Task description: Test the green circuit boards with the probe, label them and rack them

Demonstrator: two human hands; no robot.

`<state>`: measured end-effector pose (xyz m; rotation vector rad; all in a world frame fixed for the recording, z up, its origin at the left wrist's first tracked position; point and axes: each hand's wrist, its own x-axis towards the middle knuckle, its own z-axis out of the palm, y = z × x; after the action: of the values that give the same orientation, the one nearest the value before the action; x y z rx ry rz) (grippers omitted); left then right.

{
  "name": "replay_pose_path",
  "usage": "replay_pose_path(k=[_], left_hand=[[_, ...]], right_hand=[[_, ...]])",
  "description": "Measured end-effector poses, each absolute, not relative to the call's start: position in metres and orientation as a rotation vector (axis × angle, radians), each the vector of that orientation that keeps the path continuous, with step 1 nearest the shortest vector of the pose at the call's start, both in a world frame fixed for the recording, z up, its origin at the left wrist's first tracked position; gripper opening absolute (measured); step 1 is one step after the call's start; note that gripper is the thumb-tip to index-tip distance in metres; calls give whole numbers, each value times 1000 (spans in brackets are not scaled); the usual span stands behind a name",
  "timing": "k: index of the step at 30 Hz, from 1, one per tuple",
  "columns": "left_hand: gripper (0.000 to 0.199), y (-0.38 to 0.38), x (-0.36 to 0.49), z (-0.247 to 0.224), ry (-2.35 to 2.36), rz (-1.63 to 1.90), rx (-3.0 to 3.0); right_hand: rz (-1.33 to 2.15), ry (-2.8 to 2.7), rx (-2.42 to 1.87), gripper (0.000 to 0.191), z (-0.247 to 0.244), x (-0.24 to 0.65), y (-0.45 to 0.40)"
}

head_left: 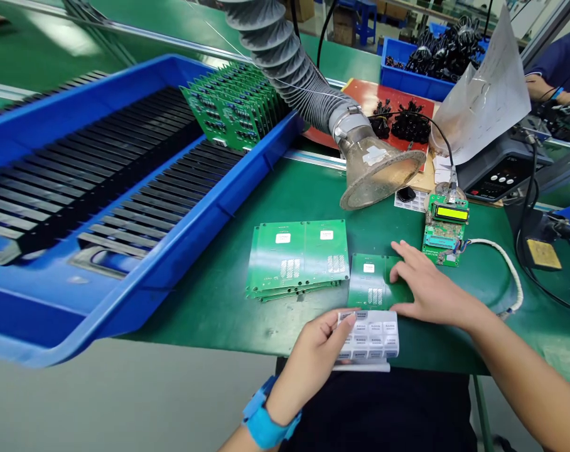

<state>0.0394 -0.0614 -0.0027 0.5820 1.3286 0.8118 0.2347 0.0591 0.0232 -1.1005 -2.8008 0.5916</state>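
My left hand (316,351), with a blue band at the wrist, grips a curled sheet of silver labels (375,336) at the table's front edge. My right hand (424,285) has its fingers spread over the right part of a green circuit board (376,282), which it partly hides. One white label shows on that board's left half. Left of it lies a stack of green boards (301,254); the top one bears two white labels. Whether my right fingertips touch the board or hold a small label is hard to tell.
A blue tray (261,179) with black slotted racks and upright boards (238,107) fills the left. A fume hose (379,169) hangs over the table. At right are a tester (447,229), cable and soldering station (501,176). Another person's arm (542,88) shows far right.
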Motion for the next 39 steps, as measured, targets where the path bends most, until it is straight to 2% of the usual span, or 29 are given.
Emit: replay_pose_path(k=[3,9,12,14,18,21,24,28,31,35,39], left_hand=[[55,-74,31,-1,1275,801,575],[49,-90,22,9,1320,853,598],[53,-87,27,12,1419,922,673],[53,-83,32,12,1463,953,696],[48,-78,39,9,1482,960,757],[43,-79,39,7,1472,958,826],[37,-79,37,7,1486,947,960],[27,-79,39,9,1531,935,1239],[26,-77,43,10,1585,935,1332],[38,-75,44,8,1712,880,1327],[43,-74,43,7,1618,739,1175]], right_hand=[[703,-2898,-1036,38,29,239,59],[584,-2865,-1066,34,79,238,68],[477,-2819,-860,39,97,197,76],[477,-2842,-689,46,95,158,83],[419,-2883,-616,52,75,116,84],[513,-2706,-622,42,66,136,65],[854,-2574,-741,19,62,171,40],[1163,-2468,-925,6,51,191,20],[1164,-2377,-944,8,43,190,12],[1158,-2252,-923,11,40,196,10],[1119,-2136,-1193,14,39,210,45]])
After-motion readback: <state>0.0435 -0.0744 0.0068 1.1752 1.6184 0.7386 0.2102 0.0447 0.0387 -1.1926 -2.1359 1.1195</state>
